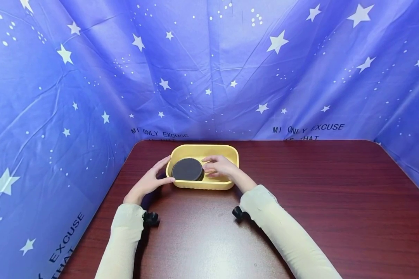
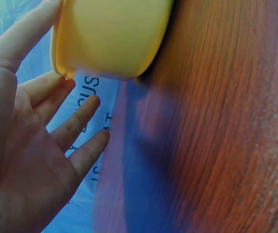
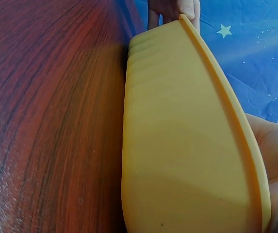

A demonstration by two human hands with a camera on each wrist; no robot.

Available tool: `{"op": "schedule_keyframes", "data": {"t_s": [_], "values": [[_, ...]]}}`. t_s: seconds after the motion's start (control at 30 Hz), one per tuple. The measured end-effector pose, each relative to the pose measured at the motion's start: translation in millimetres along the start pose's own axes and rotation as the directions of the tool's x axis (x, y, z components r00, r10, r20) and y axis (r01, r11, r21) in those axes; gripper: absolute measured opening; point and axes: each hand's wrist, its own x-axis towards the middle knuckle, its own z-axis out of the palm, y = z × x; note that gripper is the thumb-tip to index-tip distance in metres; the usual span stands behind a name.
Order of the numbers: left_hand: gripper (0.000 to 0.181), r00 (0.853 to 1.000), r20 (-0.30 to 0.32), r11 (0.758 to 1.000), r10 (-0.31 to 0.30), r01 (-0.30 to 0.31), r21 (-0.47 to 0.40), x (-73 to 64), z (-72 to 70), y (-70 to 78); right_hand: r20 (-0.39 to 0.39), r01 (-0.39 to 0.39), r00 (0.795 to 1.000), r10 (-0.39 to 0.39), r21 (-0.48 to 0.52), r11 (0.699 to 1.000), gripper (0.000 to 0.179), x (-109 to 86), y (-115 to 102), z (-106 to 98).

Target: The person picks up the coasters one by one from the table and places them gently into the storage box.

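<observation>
A yellow oblong basin (image 1: pixel 209 186) with rounded corners sits on the table toward its far edge. Inside, at its left end, lies a round black disc-shaped object (image 1: pixel 187 169); its kind is unclear. My left hand (image 1: pixel 148 182) is at the basin's left end, thumb and index finger touching the rim, the other fingers spread loosely, as the left wrist view shows. Over the right wall reaches my right hand (image 1: pixel 222 167), its fingers loosely bent inside the basin beside the disc's right edge. In the right wrist view the basin wall (image 3: pixel 187 126) hides most of that hand.
The dark red wood-grain table (image 1: pixel 321 201) extends around the basin, mostly to the right and in front. A blue curtain (image 1: pixel 209 69) with white stars hangs behind and at both sides. Black wrist mounts (image 1: pixel 151 219) stick out from the pale sleeves (image 1: pixel 283 224).
</observation>
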Motion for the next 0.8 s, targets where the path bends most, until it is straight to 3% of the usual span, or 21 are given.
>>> {"op": "schedule_keyframes", "data": {"t_s": [0.47, 0.67, 0.8], "values": [[0.083, 1.0, -0.01, 1.0, -0.003, 0.003, -0.019, 0.5, 0.7, -2.5, -0.006, -0.002, 1.0, 0.002, 0.008, 1.0, 0.043, -0.8, 0, 1], [0.082, 1.0, 0.008, 0.999, -0.03, 0.03, -0.017, -5.1, -1.0, 19.9, -0.01, 0.006, 1.0, -0.006, 0.013, 1.0, 0.043, 0.0, 0, 1], [0.083, 1.0, 0.0, 1.0, -0.023, 0.023, -0.015, -2.4, 0.0, 8.6, -0.012, 0.02, 1.0, -0.02, 0.009, 1.0, 0.043, -0.2, -1, 0]]}}
